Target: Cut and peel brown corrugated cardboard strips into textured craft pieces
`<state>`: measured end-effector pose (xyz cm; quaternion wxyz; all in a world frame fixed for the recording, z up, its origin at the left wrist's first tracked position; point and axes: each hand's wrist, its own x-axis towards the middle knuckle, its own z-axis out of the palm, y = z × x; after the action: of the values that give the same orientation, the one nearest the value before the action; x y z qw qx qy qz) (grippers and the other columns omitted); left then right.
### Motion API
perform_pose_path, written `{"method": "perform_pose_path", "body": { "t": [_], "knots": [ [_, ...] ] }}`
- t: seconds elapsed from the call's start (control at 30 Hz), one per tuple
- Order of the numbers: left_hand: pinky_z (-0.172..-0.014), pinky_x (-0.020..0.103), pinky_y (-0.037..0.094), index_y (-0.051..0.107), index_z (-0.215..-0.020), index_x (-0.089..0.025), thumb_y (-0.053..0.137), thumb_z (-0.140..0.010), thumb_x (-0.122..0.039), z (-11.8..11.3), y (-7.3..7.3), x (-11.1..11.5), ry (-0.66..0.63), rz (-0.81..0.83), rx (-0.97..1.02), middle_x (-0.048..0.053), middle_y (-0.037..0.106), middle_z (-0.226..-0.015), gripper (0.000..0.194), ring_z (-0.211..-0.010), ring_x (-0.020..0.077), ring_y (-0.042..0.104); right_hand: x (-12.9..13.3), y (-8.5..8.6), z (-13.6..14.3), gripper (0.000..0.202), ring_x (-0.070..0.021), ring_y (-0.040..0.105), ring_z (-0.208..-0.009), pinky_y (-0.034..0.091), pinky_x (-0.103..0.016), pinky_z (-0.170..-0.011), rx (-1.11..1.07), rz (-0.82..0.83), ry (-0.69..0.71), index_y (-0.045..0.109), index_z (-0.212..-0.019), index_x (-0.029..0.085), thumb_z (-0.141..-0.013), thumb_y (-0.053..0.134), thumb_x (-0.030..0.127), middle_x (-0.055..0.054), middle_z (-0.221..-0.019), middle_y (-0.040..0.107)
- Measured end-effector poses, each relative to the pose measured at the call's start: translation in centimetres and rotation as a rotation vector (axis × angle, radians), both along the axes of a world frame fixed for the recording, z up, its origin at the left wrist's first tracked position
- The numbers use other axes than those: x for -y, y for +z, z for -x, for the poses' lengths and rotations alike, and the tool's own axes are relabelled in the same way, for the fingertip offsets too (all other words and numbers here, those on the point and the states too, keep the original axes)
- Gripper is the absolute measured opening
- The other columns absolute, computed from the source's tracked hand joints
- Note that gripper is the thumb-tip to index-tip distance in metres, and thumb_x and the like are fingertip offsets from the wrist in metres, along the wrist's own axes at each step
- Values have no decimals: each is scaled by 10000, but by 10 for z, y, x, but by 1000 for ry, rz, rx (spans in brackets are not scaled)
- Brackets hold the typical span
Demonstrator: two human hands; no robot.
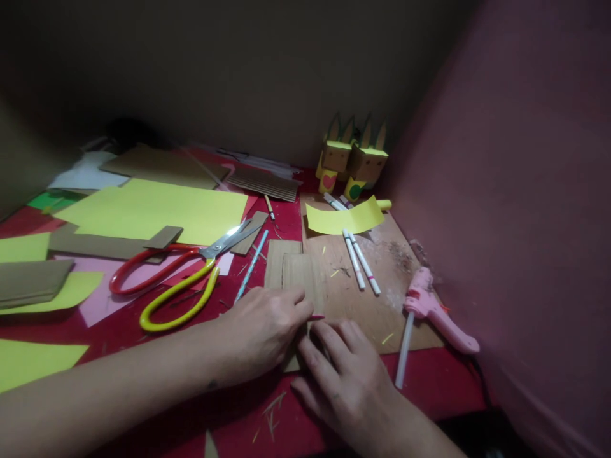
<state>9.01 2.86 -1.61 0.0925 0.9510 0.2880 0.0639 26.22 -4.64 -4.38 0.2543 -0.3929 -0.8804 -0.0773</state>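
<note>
Both hands were held close together near the middle of the bench's near edge, over a flat cardboard piece laid across the left edge of a wooden board. In the left hand, closed with its fingers bunched, a slim dark-red stick seemed to be pinched; only its tip was shown. The right hand was half curled, its fingertips lowered at the cardboard; whether anything was gripped by it could not be told.

The cardboard could be skewed if it were pressed unevenly, since it was supported partly on the board and partly off it. A right fingertip could be jabbed if the stick slipped, the two being so close. The glue gun, left by the board's right edge with its glue stick pointed toward the near edge, could be knocked by the right forearm if it were swung outward. The scissors, left with blades parted toward the far edge, could be dragged by the left forearm if it were raised carelessly.
</note>
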Motion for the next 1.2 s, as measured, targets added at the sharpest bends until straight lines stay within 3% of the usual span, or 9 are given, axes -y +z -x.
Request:
{"method": "perform_pose_path", "body": {
  "t": [0.17,0.3,0.57,0.73,0.83,0.97,1.03,1.13,1.2],
  "knots": [
    [-497,205,396,477,-649,-192,465,-886,-197,15,8,-21,178,241,184,-28,540,-579,237,-540,119,531,-1,3,3,319,-228,538,-757,472,-375,-645,120,-25,-8,617,-1199,67,-913,558,198,-138,-900,658],
    [-384,197,317,516,-614,-184,448,-927,-341,42,17,-41,455,460,200,-28,512,-485,357,-420,103,471,1,7,1,327,-247,551,-796,490,-397,-660,152,-52,66,627,-1185,35,-923,442,99,-172,-951,675],
    [-495,242,342,565,-659,-181,440,-915,-417,38,24,-29,598,338,209,19,576,-584,370,-518,130,492,6,12,-9,365,-283,609,-1002,566,-404,-752,15,-155,81,663,-1144,22,-949,360,83,-189,-1046,711],
    [-348,195,218,532,-620,-182,567,-803,-554,17,12,-6,550,1196,397,-33,473,-423,416,-340,85,372,9,13,-6,325,-275,640,-963,588,-393,-781,-57,-224,78,669,-1087,2,-926,390,47,-193,-990,712],
    [-310,165,158,545,-605,-168,697,-724,-445,14,9,1,576,1440,624,-36,488,-405,338,-305,55,326,13,16,-6,255,-241,640,-966,590,-351,-792,-197,-177,86,658,-1113,66,-900,521,82,-161,-1024,682],
    [-328,120,221,632,-738,-126,749,-728,-337,19,13,0,481,1536,873,-3,608,-566,242,-362,27,404,8,32,-11,408,-216,614,-1054,573,-344,-830,-712,148,-51,560,-1292,189,-885,570,159,-132,-1205,587],
    [-349,108,263,659,-827,-114,742,-759,-310,23,13,-2,400,1559,956,4,622,-612,223,-386,16,416,-4,41,-11,347,-188,634,-996,570,-316,-785,-1064,452,-157,584,-1248,264,-902,582,239,-81,-1185,610],
    [-345,107,283,657,-864,-114,725,-787,-292,26,9,-5,334,1584,1003,12,627,-638,205,-386,13,408,-28,50,-5,329,-211,661,-926,556,-361,-784,-1385,1107,43,648,-1152,229,-878,608,406,-81,-1092,672],
    [-325,112,278,635,-804,-122,717,-795,-305,27,5,-7,312,1596,1002,-8,589,-578,201,-365,19,387,-44,51,1,358,-244,653,-974,536,-398,-833,-1440,1376,228,670,-1108,183,-848,637,427,-96,-1033,691]
  ]
}}
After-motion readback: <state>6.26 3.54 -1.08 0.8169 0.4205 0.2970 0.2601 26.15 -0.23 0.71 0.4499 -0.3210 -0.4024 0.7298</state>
